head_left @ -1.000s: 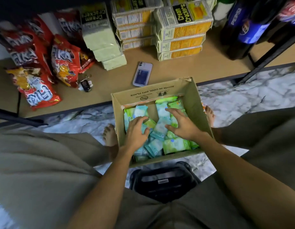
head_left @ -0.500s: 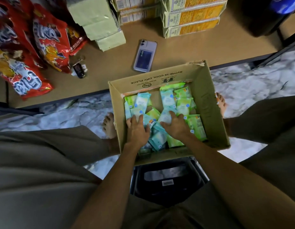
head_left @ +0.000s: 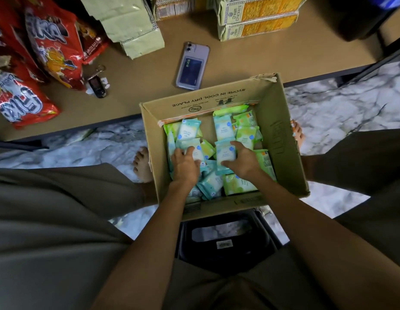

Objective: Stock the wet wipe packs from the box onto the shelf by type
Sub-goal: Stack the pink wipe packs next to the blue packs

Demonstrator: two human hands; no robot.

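An open cardboard box (head_left: 281, 139) sits on the floor between my feet, holding several loose wet wipe packs, some blue and some green. My left hand (head_left: 185, 165) grips a blue pack (head_left: 195, 148) in the box's left half. In the middle, a second blue pack (head_left: 226, 152) is held between the thumb and fingers of my right hand (head_left: 242, 159). Green packs (head_left: 246, 128) lie at the back right and front right of the box. The brown shelf board (head_left: 132, 81) runs just behind the box.
On the shelf lie a phone (head_left: 192, 66) and a key fob (head_left: 96, 86). Red snack bags (head_left: 49, 52) stand at the left, pale green packets (head_left: 129, 25) behind, cracker boxes (head_left: 259, 21) at the back right. A black stool (head_left: 223, 240) is under me, on marble floor.
Both hands shifted inside the box and each now holds a blue pack that it had only been reaching among. The view has tilted down and closer.
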